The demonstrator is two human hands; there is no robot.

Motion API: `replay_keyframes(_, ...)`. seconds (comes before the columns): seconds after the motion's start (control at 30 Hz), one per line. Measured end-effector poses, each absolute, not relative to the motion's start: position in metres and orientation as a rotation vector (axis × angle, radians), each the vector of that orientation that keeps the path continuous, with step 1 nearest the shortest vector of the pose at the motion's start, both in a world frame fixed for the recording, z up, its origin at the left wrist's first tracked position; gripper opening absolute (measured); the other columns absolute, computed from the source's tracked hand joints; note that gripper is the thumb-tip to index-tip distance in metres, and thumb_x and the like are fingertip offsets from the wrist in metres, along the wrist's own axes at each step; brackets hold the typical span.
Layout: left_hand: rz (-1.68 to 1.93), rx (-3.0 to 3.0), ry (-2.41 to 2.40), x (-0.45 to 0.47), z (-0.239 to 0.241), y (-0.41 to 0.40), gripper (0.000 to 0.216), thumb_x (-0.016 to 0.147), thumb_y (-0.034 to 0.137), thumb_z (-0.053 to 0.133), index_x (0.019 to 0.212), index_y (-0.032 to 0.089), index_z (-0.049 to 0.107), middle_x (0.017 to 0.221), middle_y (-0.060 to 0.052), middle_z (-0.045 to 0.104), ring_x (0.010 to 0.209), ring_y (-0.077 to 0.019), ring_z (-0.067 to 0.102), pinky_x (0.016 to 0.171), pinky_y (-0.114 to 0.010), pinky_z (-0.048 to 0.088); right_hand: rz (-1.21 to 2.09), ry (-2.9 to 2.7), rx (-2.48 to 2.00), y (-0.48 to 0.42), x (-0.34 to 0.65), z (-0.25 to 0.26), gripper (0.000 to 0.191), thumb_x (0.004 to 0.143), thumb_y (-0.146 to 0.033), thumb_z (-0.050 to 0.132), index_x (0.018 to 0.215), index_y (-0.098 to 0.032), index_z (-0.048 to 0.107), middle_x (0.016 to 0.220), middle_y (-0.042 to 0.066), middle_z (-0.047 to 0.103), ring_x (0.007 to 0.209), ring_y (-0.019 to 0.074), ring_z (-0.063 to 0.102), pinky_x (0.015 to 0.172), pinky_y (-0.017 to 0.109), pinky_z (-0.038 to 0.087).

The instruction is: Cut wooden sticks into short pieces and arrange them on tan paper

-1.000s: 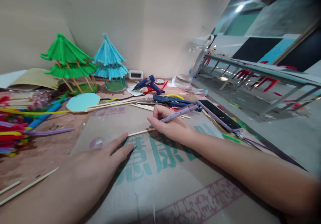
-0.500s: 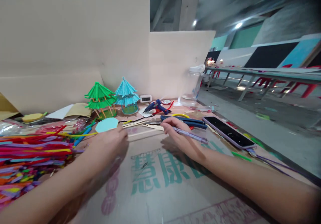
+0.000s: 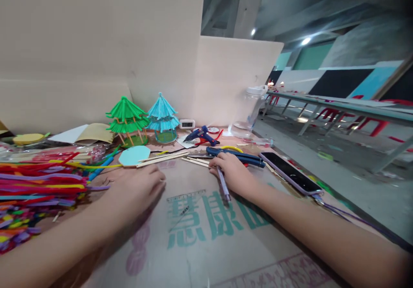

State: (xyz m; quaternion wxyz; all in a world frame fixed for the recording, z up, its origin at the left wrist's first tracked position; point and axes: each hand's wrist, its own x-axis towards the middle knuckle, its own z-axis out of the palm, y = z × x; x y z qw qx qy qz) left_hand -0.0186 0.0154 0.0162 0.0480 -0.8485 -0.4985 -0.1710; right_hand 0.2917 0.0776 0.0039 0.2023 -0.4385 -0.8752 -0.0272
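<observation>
Pen [image 3: 223, 185] fore-and-aft, free end nearward

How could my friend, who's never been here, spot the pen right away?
Look at the big board with green printed writing. Near its far edge is the right hand, with the pen slanting out of it toward the camera. It's slim and pale purple, unlike the bare wooden sticks near the hand.

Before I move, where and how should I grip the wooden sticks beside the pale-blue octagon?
Probably pinch across the middle of the wooden sticks, coming from the near side: they lie long and thin, with the pale-blue octagon by their left ends and other sticks by their right.
</observation>
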Motion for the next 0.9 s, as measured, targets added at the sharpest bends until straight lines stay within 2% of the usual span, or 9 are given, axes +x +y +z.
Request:
replay_keyframes(0.13,-0.495,-2.745,-1.457,0.001,0.004,-0.001,0.031,0.105,0.03,0.042,0.103,0.024,0.072,0.104,-0.006,0.07,0.096,-0.024,0.065,0.085,-0.04,0.046,-0.123,-2.493,-1.211,0.075,0.289,0.006,0.014,0.1,-0.021,0.062,0.098,-0.017,0.075,0.1,0.011,0.07,0.096,0.027,0.06,0.086,0.038,0.042)
replay_keyframes(0.27,-0.777,-2.822,-1.411,0.002,-0.007,-0.001,0.03,0.107,0.029,0.041,0.106,0.022,0.07,0.107,-0.006,0.07,0.099,-0.0211,0.064,0.087,-0.037,0.047,-0.156,-2.497,-1.259,0.077,0.29,0.006,0.017,0.101,-0.029,0.064,0.097,-0.015,0.073,0.098,0.013,0.07,0.094,0.028,0.06,0.084,0.039,0.042)
replay_keyframes(0.4,-0.929,-2.787,-1.341,0.001,-0.005,-0.003,0.026,0.106,0.026,0.043,0.11,0.022,0.069,0.107,-0.005,0.069,0.101,-0.0202,0.064,0.088,-0.035,0.047,-0.112,-2.515,-1.22,0.078,0.291,0.002,0.02,0.103,-0.029,0.06,0.093,-0.016,0.071,0.096,0.011,0.069,0.092,0.0268,0.059,0.084,0.038,0.042)
replay_keyframes(0.47,-0.884,-2.778,-1.34,0.003,-0.001,-0.009,0.023,0.104,0.029,0.047,0.105,0.022,0.068,0.104,-0.005,0.068,0.096,-0.0213,0.064,0.084,-0.036,0.046,-0.038,-2.526,-1.124,0.075,0.289,-0.001,0.019,0.103,-0.031,0.06,0.093,-0.017,0.07,0.096,0.01,0.069,0.093,0.026,0.059,0.085,0.038,0.043)
replay_keyframes(0.6,-0.557,-2.898,-1.279,0.008,0.007,-0.024,0.02,0.099,0.039,0.054,0.096,0.023,0.066,0.094,-0.004,0.063,0.082,-0.023,0.061,0.071,-0.037,0.043,0.1,-2.56,-0.902,0.063,0.28,-0.001,0.019,0.104,-0.031,0.059,0.095,-0.018,0.069,0.096,0.009,0.068,0.093,0.024,0.059,0.085,0.035,0.044)
replay_keyframes(0.8,-0.456,-2.778,-1.267,0.011,0.004,-0.023,0.025,0.105,0.033,0.046,0.102,0.024,0.069,0.098,-0.005,0.066,0.084,-0.0242,0.063,0.074,-0.038,0.048,0.264,-2.557,-0.756,0.059,0.276,0.003,0.016,0.103,-0.026,0.06,0.1,-0.018,0.074,0.094,0.007,0.066,0.091,0.0208,0.061,0.083,0.031,0.047)
replay_keyframes(0.9,-0.418,-2.675,-1.254,0.015,-0.001,-0.026,0.027,0.104,0.022,0.045,0.102,0.021,0.072,0.102,-0.008,0.07,0.088,-0.0247,0.067,0.078,-0.039,0.052,0.268,-2.51,-0.806,0.062,0.278,0.002,0.015,0.102,-0.022,0.06,0.098,-0.016,0.074,0.093,0.008,0.067,0.091,0.0207,0.062,0.084,0.031,0.048)
